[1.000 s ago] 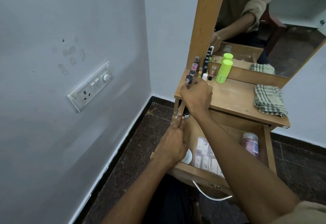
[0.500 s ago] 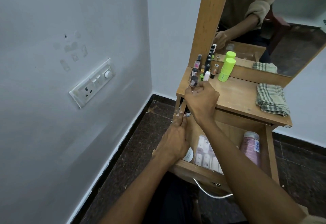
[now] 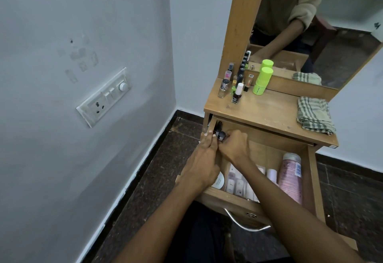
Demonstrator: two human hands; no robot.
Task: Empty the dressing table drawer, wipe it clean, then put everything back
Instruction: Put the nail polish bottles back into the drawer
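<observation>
The dressing table's drawer (image 3: 313, 179) is pulled out. My right hand (image 3: 234, 148) reaches into its far left corner and grips a small dark-capped nail polish bottle (image 3: 221, 136). Another dark cap (image 3: 218, 124) shows just behind it. My left hand (image 3: 205, 159) lies along the drawer's left wall, fingers straight, fingertips beside the bottle. In the drawer lie a pink bottle (image 3: 290, 179), a pack of white tubes (image 3: 238, 184) and a white round jar (image 3: 219, 180). Several nail polish bottles (image 3: 236, 94) and a green bottle (image 3: 262, 81) stand on the tabletop (image 3: 269, 115).
A folded checked cloth (image 3: 314, 115) lies on the tabletop's right side. The mirror (image 3: 331, 24) rises behind the table. A grey wall with a switch panel (image 3: 103, 96) runs close along the left. A metal handle (image 3: 244, 223) sticks out from the drawer front.
My right hand left the tabletop, where a white-capped bottle now stands with the others, and came down into the drawer's far left corner onto a small bottle. My left hand stayed.
</observation>
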